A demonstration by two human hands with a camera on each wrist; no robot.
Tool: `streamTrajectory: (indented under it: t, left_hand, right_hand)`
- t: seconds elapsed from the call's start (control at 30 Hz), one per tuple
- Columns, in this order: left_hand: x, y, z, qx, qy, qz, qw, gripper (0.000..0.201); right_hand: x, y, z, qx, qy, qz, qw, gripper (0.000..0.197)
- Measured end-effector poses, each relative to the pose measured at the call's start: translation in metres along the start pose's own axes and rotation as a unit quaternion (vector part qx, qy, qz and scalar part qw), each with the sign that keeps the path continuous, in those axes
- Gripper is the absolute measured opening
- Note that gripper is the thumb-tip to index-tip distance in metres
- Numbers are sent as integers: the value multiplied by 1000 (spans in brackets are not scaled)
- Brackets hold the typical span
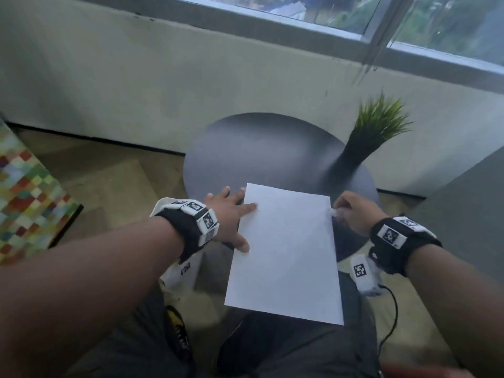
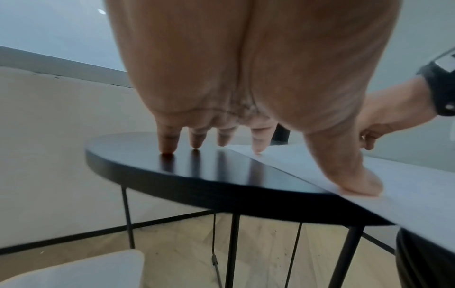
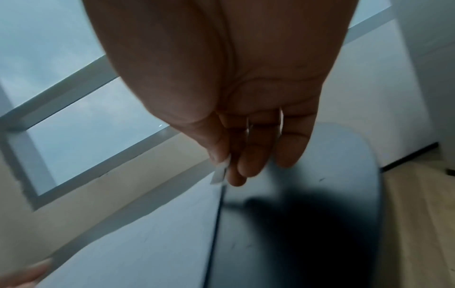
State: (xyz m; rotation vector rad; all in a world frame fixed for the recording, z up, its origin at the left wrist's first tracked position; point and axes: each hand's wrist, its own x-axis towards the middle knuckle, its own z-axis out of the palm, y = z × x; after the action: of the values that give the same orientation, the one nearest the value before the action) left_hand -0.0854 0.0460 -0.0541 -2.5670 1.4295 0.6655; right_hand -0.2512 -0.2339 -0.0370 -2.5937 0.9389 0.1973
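A blank white sheet of paper (image 1: 286, 249) lies on the near part of a round dark table (image 1: 259, 148), its near half hanging past the rim over my lap. My left hand (image 1: 240, 225) is spread flat. Its thumb and forefinger press the sheet's left edge (image 2: 406, 185), and the other fingers (image 2: 168, 144) touch the bare tabletop (image 2: 197, 175). My right hand (image 1: 335, 212) pinches the sheet's right edge near the far corner, between thumb and forefinger. In the right wrist view a small white bit of paper (image 3: 219, 175) shows between those fingertips (image 3: 236, 175).
A dark vase with green grass-like leaves (image 1: 354, 159) stands at the table's far right, close to my right hand. Behind are a pale wall and a window (image 1: 327, 12). A colourful checked seat (image 1: 24, 192) is at left, and a white chair (image 2: 74, 272) stands by the table's thin legs.
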Motion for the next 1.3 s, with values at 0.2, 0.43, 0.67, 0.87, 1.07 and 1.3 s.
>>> streamTrajectory:
  t: [0.2, 0.43, 0.67, 0.87, 1.07, 1.3]
  left_hand:
    - [-40, -28, 17, -134, 124, -99, 978, 60]
    - [-62, -23, 37, -561, -18, -183, 807, 42]
    - [-70, -11, 12, -525, 67, -147, 835, 18]
    - [-64, -9, -36, -531, 262, -3, 806, 17]
    - [-61, -6, -75, -606, 350, 56, 712, 9]
    - [-62, 14, -68, -567, 408, 61, 713, 16]
  right_hand:
    - [-27, -1, 3, -16, 40, 35, 998, 20]
    - [-50, -32, 33, -23, -8, -37, 999, 18]
    - [-51, -47, 41, 30, -50, -78, 995, 28]
    - [-39, -46, 9, 320, -12, 4, 947, 33]
    - [-54, -60, -36, 344, 156, -94, 921, 26]
    - [-74, -81, -43, 211, 319, -258, 887, 18]
